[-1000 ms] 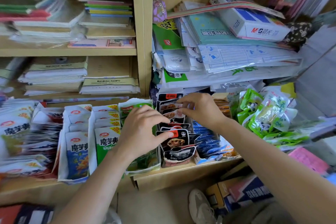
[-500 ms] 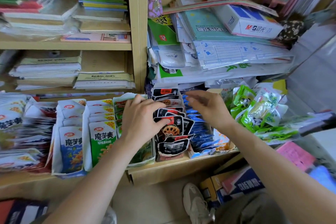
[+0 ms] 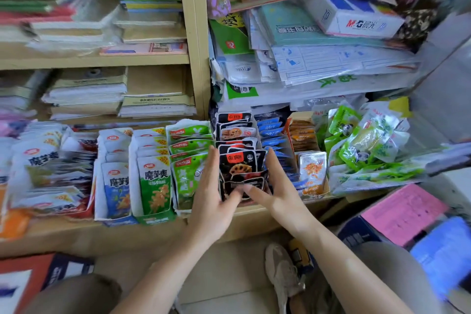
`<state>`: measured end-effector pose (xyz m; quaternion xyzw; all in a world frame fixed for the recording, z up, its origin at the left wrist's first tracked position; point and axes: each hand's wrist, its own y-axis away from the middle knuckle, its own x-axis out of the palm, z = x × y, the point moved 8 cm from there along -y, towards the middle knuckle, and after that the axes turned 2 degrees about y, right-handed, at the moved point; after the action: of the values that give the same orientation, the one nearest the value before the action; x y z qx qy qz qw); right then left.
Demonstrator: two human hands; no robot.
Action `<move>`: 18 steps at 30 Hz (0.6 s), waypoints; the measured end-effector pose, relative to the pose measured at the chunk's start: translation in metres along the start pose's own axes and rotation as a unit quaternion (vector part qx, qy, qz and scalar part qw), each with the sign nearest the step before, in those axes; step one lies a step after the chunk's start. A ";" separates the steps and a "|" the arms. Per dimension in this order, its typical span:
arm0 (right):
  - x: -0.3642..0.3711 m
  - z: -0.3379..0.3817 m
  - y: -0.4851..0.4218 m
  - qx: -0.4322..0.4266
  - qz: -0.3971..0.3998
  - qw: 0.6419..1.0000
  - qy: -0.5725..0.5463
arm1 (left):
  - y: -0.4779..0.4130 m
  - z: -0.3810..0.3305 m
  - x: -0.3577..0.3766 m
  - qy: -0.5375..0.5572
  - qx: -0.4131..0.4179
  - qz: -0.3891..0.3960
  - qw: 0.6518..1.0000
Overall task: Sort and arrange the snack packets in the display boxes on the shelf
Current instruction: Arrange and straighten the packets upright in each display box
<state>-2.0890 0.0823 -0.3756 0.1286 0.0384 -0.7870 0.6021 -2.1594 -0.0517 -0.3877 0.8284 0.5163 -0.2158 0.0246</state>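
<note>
The black packets [image 3: 238, 166] stand in a row in a box on the shelf [image 3: 76, 234], one behind the other. The left hand [image 3: 211, 194] is flat against the left side of the row. Its fingers [image 3: 211, 160] are straight and point up, and they lie between the black packets and the green packets [image 3: 188, 160] next door. The right hand [image 3: 277, 186] is flat against the right side of the row. Its fingers [image 3: 274, 163] are straight too, and they lie between the black packets and the blue packets [image 3: 272, 135]. So the front black packets sit right between the two palms. Both thumbs [image 3: 254, 192] reach in across the low front of the row and nearly meet there. No finger is curled round a packet; both hands just press with loose, straight fingers. More packets, white ones with green and blue, stand in boxes to the left. Orange packets [image 3: 312, 173] stand to the right of the blue ones. A shoe [image 3: 283, 275] shows on the floor below.
</note>
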 end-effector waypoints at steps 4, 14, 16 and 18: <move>0.003 0.004 -0.004 -0.029 -0.015 0.999 0.021 | -0.007 0.011 0.004 0.021 -0.003 -0.008 1.000; -0.015 -0.008 -0.011 -0.050 -0.094 0.987 0.122 | -0.008 0.021 -0.018 -0.026 0.026 -0.050 0.998; -0.004 -0.009 -0.013 -0.047 -0.084 0.987 0.129 | -0.002 0.025 -0.013 -0.033 0.024 -0.048 0.998; 0.003 -0.010 -0.015 -0.053 -0.078 0.987 0.133 | 0.002 0.025 -0.012 -0.054 0.046 -0.060 0.996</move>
<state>-2.1022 0.0854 -0.3875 0.1966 0.1694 -0.8044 0.5344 -2.1706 -0.0688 -0.4059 0.7831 0.5528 -0.2847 0.0014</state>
